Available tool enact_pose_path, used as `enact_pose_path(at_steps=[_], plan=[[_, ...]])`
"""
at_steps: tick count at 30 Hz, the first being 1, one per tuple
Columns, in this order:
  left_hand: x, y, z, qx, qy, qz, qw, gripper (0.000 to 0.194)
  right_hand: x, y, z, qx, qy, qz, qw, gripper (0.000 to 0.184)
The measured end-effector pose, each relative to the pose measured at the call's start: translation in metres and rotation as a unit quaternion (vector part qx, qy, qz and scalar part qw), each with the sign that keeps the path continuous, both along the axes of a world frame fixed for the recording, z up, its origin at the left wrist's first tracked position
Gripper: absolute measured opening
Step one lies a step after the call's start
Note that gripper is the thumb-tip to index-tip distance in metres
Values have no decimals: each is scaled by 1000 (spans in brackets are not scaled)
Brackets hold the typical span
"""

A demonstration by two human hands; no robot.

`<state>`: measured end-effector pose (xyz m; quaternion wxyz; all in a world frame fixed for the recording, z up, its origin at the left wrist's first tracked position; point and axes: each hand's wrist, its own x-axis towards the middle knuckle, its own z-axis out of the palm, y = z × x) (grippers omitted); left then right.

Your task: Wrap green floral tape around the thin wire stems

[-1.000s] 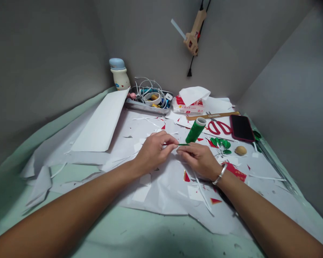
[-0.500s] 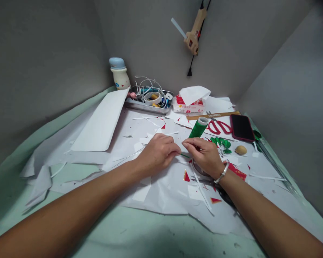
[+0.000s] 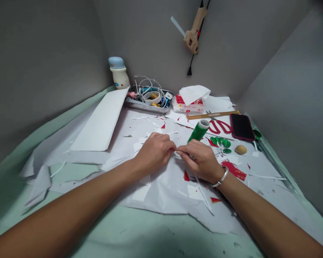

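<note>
My left hand [image 3: 156,151] is closed in a pinch over the paper-covered table. A thin green strand showed at its fingertips a moment ago; the fingers now cover it. My right hand [image 3: 203,162], with a silver bangle at the wrist, pinches right against the left fingertips. What its fingers hold is too small and hidden to make out. Just behind the right hand is a tilted spool of green thread [image 3: 198,132]. Small shiny green leaf-like pieces [image 3: 223,142] lie to its right, beside a round tan object [image 3: 240,149].
Red-handled scissors [image 3: 220,127], a ruler [image 3: 214,115] and a phone [image 3: 242,127] lie at the back right. Behind stand a tissue pack [image 3: 188,106], a metal tray [image 3: 142,105] of odds and ends, and a bottle [image 3: 120,75]. A glue gun [image 3: 192,39] hangs above. Paper scraps [image 3: 195,192] are scattered around.
My right hand has moved left and closed up against the left fingertips. The green strand that showed between the hands is now hidden. The left hand has shifted slightly.
</note>
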<state>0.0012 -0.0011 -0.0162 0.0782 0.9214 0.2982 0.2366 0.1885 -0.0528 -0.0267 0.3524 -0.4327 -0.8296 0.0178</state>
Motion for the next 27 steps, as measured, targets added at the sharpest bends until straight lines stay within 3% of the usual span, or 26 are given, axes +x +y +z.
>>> enact_pose_path(at_steps=[3,7,11,13,16,18,22,25,27], plan=[[0,-1,0,-2,-3,-50,999,17,5,6,0,-32,77,-41,996,17],[1,-3,8,-73,-86,-25,993,13,10,13,-7,-87,113,-64,988,17],[1,-4,13,-140,-167,41,975,10,6,10,-10,-86,34,-12,996,16],[1,-3,12,-133,-175,72,973,10,3,6,-9,-68,-20,15,997,16],[0,-1,7,-80,-109,93,986,12,0,1,-5,-24,-79,35,996,19],[0,0,3,-43,-46,75,995,14,0,0,-3,3,-71,35,997,18],[0,0,1,-11,12,-12,1000,17,4,4,-1,0,42,-15,999,16],[1,-1,4,-40,-19,-53,998,16,9,10,-3,-28,111,-50,992,15],[1,-2,7,-86,-72,-47,993,13,11,13,-6,-49,115,-51,991,15]])
